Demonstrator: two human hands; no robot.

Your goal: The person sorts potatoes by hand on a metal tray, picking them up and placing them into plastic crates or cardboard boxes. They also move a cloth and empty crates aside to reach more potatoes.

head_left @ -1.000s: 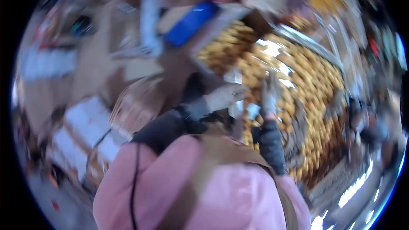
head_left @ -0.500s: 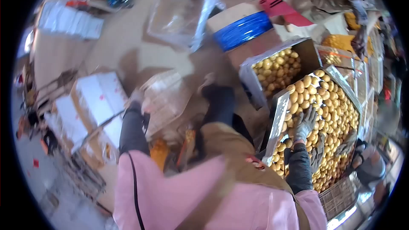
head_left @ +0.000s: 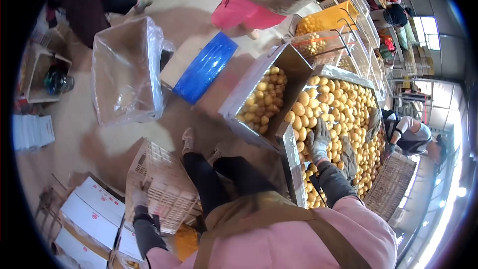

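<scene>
My left hand [head_left: 141, 197], in a glove, grips the rim of a pale plastic crate [head_left: 167, 187] standing by my legs. Its fingertips are partly hidden by the crate wall. On the right, my gloved right hand [head_left: 319, 142] lies with fingers stretched out on a heap of golden-brown, potato-like produce [head_left: 342, 100]. A metal-edged sorting table [head_left: 290, 162] holds this heap. Beside my right hand a grey glove-like cloth [head_left: 348, 157] rests on the produce, and another grey piece [head_left: 373, 124] lies farther along.
A lined box [head_left: 230, 114] of the same produce adjoins the table. Beyond are a blue-taped carton [head_left: 206, 67] and a plastic-lined box [head_left: 119, 69]. White cartons [head_left: 94, 211] stand lower left. A co-worker [head_left: 416, 134] is across the table; others stand at the top.
My view has turned, so the table and boxes sit farther left. My left hand stays at the crate, which now shows lower down. My right hand remains spread on the produce.
</scene>
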